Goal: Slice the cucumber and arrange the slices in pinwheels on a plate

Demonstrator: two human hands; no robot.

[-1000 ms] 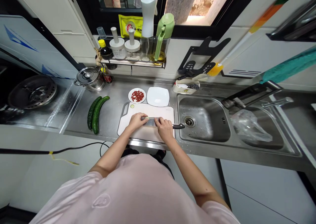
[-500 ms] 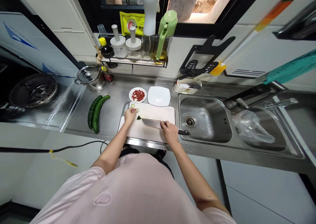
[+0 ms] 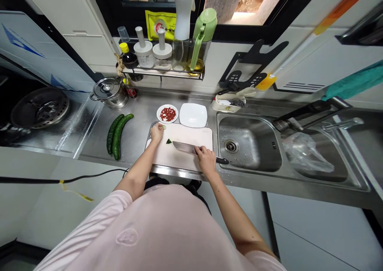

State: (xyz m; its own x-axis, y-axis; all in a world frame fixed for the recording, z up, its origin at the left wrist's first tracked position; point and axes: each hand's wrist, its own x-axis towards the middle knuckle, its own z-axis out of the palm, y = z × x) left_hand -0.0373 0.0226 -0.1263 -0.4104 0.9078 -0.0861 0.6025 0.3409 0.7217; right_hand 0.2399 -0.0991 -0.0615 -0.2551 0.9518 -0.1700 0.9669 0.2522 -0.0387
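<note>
My left hand [image 3: 156, 133] is closed at the upper left of the white cutting board [image 3: 182, 159], its fingertips pinching a pale cucumber slice [image 3: 163, 127]. My right hand [image 3: 206, 158] grips the knife [image 3: 183, 147], which lies over the board with its tip to the left and its black handle toward the sink. A small dark green cucumber end [image 3: 169, 141] sits at the blade's tip. Beyond the board are a round plate of chopped red pieces [image 3: 168, 114] and a white square plate [image 3: 193, 115]. Two whole cucumbers [image 3: 118, 137] lie left of the board.
A lidded steel pot [image 3: 109, 92] stands at the back left, and a black pan [image 3: 40, 107] is farther left. The steel sink [image 3: 251, 143] adjoins the board's right side. A rack [image 3: 167, 73] of jars and bottles hangs behind.
My left hand has moved slightly up and now covers the spot where two slices lay, with one slice at its fingertips. My right hand and the knife have barely moved.
</note>
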